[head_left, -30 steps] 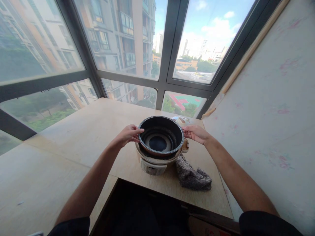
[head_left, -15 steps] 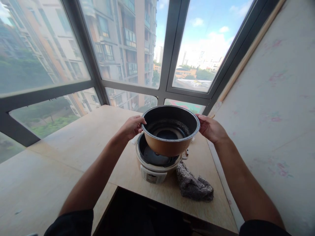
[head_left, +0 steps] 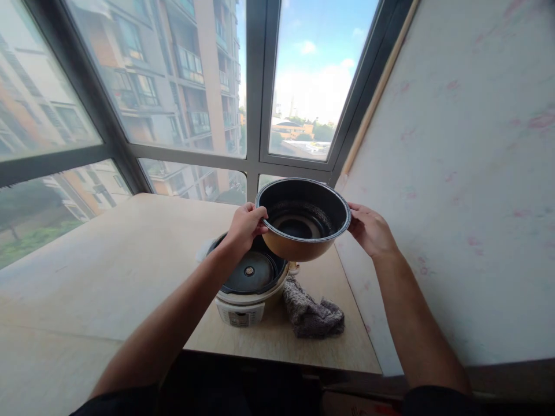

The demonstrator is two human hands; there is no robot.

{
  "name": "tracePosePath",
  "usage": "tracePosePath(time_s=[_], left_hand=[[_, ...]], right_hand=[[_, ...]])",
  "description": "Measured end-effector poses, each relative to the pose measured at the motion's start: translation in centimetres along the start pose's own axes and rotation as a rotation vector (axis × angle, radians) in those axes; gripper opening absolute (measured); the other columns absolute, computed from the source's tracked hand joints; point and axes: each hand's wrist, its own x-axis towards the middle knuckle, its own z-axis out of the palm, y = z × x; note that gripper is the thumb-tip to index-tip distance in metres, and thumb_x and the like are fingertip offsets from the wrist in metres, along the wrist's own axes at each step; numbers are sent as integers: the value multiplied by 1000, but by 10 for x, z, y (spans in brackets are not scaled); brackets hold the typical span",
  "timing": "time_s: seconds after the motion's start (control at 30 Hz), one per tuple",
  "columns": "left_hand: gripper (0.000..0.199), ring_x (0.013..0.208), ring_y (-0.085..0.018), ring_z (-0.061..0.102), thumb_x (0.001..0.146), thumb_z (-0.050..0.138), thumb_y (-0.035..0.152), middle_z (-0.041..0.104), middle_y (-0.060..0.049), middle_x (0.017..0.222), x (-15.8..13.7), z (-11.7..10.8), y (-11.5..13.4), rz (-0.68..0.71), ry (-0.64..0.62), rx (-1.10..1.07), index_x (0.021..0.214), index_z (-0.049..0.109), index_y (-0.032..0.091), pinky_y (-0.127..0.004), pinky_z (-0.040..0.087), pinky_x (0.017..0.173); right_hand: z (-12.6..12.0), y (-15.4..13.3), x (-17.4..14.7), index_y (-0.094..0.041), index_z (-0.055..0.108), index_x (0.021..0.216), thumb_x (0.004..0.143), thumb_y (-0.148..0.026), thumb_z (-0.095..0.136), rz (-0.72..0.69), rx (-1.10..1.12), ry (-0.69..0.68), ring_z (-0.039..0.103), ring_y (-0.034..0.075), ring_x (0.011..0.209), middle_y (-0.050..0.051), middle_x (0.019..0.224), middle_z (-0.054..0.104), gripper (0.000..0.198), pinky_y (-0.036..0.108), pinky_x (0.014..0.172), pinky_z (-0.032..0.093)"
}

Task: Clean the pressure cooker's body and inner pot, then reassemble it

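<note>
Held up between my hands is an inner pot (head_left: 299, 249), golden outside and dark inside, with whitish residue along its inner wall. My left hand (head_left: 248, 224) pinches the rim on the left side, thumb on top. At the opposite side, my right hand (head_left: 372, 229) grips the rim, its fingers partly hidden behind the pot. Below and to the left stands the cooker body (head_left: 240, 309), white with a control panel in front. It has no lid on, and its dark heating plate shows inside. A crumpled grey-brown cloth (head_left: 314, 312) lies right of the cooker, near the table's front.
The pale wooden table (head_left: 108, 260) carries the cooker and cloth. Large windows with grey frames (head_left: 254, 115) rise behind it. A flower-patterned wall (head_left: 455, 173) borders the right side. Under the table's front edge is a dark gap.
The view has turned to the right. The inner pot, still in both hands, has moved right relative to the cooker, so more of the cooker's inside and its heating plate shows.
</note>
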Motion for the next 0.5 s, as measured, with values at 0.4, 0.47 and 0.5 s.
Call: tracePosePath(time_s=[0.4, 0.47, 0.5], left_hand=[[19, 44, -11, 52, 72, 63, -1, 50, 2, 52, 62, 106, -73, -247, -297, 328, 77, 52, 14, -26, 51, 54], [20, 46, -13, 55, 70, 66, -2, 53, 0, 52, 74, 110, -88, -244, -347, 368, 80, 56, 12, -29, 52, 56], [21, 48, -14, 57, 70, 68, -2, 54, 0, 53, 79, 111, -95, -229, -377, 372, 83, 58, 11, -30, 53, 57]], right_hand=[[-100, 63, -6, -22, 67, 83, 63, -34, 75, -34, -53, 478, 61, 14, 69, -1, 77, 69, 25, 26, 62, 50], [-105, 78, -10, -21, 67, 87, 58, -34, 76, -32, -139, 482, 61, 14, 69, -2, 77, 69, 32, 25, 63, 50], [-106, 85, -12, -21, 68, 87, 58, -34, 75, -34, -180, 478, 60, 14, 70, -2, 77, 69, 33, 25, 63, 49]])
